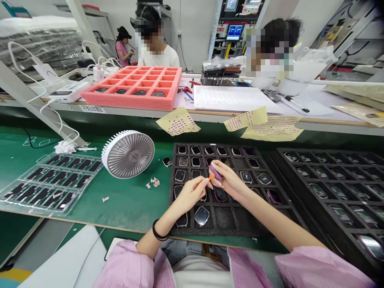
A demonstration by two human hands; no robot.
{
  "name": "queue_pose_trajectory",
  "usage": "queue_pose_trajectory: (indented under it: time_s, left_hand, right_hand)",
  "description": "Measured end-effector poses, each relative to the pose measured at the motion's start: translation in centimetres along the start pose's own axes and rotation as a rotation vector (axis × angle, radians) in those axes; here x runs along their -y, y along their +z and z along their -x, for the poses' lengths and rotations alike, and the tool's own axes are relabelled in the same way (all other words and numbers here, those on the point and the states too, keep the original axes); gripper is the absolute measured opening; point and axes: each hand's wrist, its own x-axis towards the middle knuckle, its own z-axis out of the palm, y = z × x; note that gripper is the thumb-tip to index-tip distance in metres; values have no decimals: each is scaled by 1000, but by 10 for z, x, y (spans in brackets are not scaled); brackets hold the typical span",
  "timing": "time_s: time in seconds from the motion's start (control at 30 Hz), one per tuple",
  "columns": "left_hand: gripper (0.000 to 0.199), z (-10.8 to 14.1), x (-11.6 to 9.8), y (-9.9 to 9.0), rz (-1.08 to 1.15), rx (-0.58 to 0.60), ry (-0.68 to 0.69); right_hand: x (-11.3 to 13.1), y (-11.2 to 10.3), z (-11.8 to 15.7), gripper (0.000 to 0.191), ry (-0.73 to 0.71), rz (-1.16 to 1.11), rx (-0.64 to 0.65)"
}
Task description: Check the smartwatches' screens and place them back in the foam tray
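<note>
Above the middle of a black foam tray (223, 212) of watch cases, both hands meet. My right hand (226, 178) is closed on a small purple piece (215, 173), likely a watch case held edge-on. Between the thumb and fingers of my left hand (192, 193) is a small orange piece (211, 177), whose tip touches or nearly touches the purple one. A watch case with a bright glass face (202, 216) lies in the tray's front row, and several more sit in the compartments around the hands.
A round white fan (129, 154) stands left of the tray, near a loose watch case (167, 161) and small scraps (155, 182). Clear plastic trays (51, 182) lie far left, another foam tray (333, 188) right. A shelf holds a pink foam tray (129, 100). People sit beyond.
</note>
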Motion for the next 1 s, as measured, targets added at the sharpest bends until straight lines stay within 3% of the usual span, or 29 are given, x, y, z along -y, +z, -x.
queue_pose_trajectory:
  time_s: [0.53,0.7,0.77,1.0]
  left_hand:
    - [45,0,-6,-1,44,-29,-17]
    - [49,2,-15,4,27,-52,76]
    - [49,3,-15,3,-6,-64,77]
    - [48,3,-5,-2,-41,-81,15]
  right_hand:
    - [-15,16,2,32,52,-112,31]
    - [-34,22,0,50,170,-282,105]
    - [-32,21,-2,52,154,-312,90]
    - [-13,19,-1,35,58,-278,35]
